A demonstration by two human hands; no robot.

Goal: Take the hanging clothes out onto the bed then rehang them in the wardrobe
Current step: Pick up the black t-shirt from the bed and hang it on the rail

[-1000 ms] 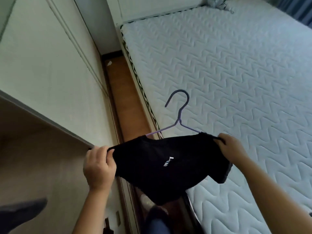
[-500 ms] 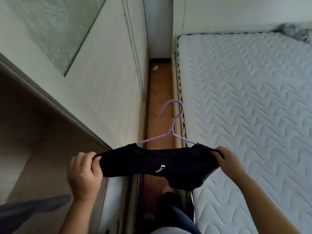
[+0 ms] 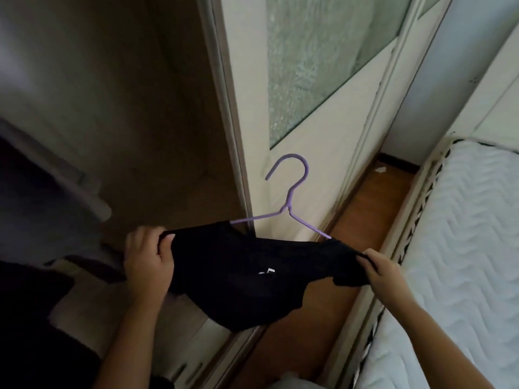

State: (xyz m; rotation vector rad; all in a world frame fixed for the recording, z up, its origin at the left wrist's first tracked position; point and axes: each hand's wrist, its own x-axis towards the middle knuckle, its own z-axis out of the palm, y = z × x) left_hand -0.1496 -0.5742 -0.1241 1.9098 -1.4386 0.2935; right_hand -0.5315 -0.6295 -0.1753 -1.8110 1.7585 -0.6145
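Hanging on a purple hanger, a black shirt stretches across the lower middle of the frame, in front of the open wardrobe. The left hand grips one shoulder with curled fingers; the right hand pinches the other. The bed fills the right edge, with wooden floor beside it.

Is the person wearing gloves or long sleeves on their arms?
No. The left hand and right hand have no gloves, and no rings or watch show. The left forearm and right forearm are uncovered too; no sleeve comes into the picture.
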